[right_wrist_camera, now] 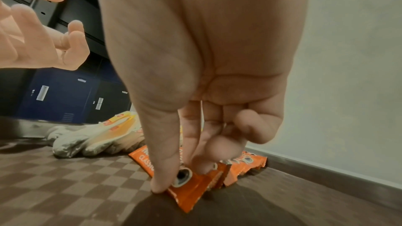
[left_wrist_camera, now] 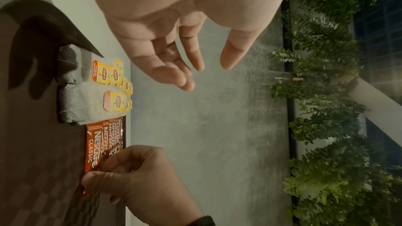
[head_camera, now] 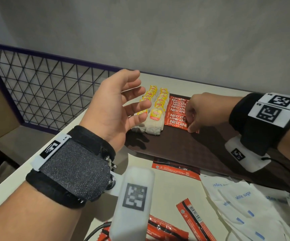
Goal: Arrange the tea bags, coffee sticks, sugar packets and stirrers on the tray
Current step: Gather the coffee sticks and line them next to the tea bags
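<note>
My right hand (head_camera: 200, 112) reaches down, thumb and fingers pinching the nearest Nescafé stick (head_camera: 179, 125) on the brown tray (head_camera: 175, 146), beside the Lipton tea bags (head_camera: 155, 117). My left hand (head_camera: 116, 108) hovers above, fingers spread, holding nothing.

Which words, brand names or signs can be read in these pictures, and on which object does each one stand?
"NESCAFE CLASSIC": red coffee sticks on the tray, nearest one pinched by the right hand.
"Lipton": yellow tags of the tea bags.
"white sugar": white sugar packets on the table, seen upside down.
Barcode: loose coffee stick; digits too small.
Black-and-white square markers: wrist bands; no words.
The left hand holds nothing.
</note>
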The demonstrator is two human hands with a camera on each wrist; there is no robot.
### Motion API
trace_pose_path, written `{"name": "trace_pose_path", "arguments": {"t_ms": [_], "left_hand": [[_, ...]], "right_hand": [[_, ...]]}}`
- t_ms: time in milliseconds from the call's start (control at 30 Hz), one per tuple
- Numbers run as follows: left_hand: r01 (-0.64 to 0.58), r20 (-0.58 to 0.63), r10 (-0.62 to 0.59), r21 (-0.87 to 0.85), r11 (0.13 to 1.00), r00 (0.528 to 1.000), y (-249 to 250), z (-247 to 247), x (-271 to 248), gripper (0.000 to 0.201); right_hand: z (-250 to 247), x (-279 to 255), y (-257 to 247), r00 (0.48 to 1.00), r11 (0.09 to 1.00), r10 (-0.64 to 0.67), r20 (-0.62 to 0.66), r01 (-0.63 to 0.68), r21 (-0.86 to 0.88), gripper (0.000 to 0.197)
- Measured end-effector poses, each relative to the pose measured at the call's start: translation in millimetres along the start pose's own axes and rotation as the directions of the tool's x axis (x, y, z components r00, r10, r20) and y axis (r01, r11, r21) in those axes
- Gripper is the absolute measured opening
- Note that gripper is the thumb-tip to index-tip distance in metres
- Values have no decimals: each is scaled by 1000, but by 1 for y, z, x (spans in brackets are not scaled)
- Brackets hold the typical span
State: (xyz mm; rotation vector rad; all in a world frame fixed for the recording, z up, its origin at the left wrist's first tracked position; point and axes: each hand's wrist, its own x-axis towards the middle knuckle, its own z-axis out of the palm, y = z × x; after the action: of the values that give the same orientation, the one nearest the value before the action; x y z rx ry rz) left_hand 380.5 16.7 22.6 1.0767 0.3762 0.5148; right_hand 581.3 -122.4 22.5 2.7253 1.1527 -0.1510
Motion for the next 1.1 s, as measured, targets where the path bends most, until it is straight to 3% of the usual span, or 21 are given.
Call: {"name": "trace_pose_path", "arguments": {"t_ms": [167,300,433,500,667,833,900,1033,1100], "left_hand": [[4,2,-4,8,1000,1000,0,-1,1,21],[6,10,-6,11,1000,1000,2,-2,1,18],[9,14,-9,-7,1000,1000,8,-3,0,18],[7,12,-7,-22,1000,1000,11,-5,-1,16],[-1,11,1,-50,999,1000,15,-8,-4,16],[-3,24,3,-35,999,1000,13,-6,-10,16],[7,36,-6,-27,1000,999,11,-4,-11,16],[5,46,-5,-2,1000,999,7,-2,-12,16],[6,48,-6,-4,1000,999,8,-2,-12,16]], "right_hand": [[-7,-5,-7,998,997,-57,-32,55,-51,23],[-28,-44,-28,973,977,-208,-102,201,-72,22],[-20,-96,-60,935,935,-354,31,353,33,11],[-9,-111,-70,921,922,-385,57,386,-6,12],[10,-124,-78,906,882,-419,54,421,-212,22],[7,-139,-86,886,885,-404,226,441,-148,10],[0,-144,-89,894,902,-395,212,421,-94,10],[-4,-144,-91,927,932,-337,164,353,-80,30],[1,-145,-96,927,936,-324,188,344,-79,26]]}}
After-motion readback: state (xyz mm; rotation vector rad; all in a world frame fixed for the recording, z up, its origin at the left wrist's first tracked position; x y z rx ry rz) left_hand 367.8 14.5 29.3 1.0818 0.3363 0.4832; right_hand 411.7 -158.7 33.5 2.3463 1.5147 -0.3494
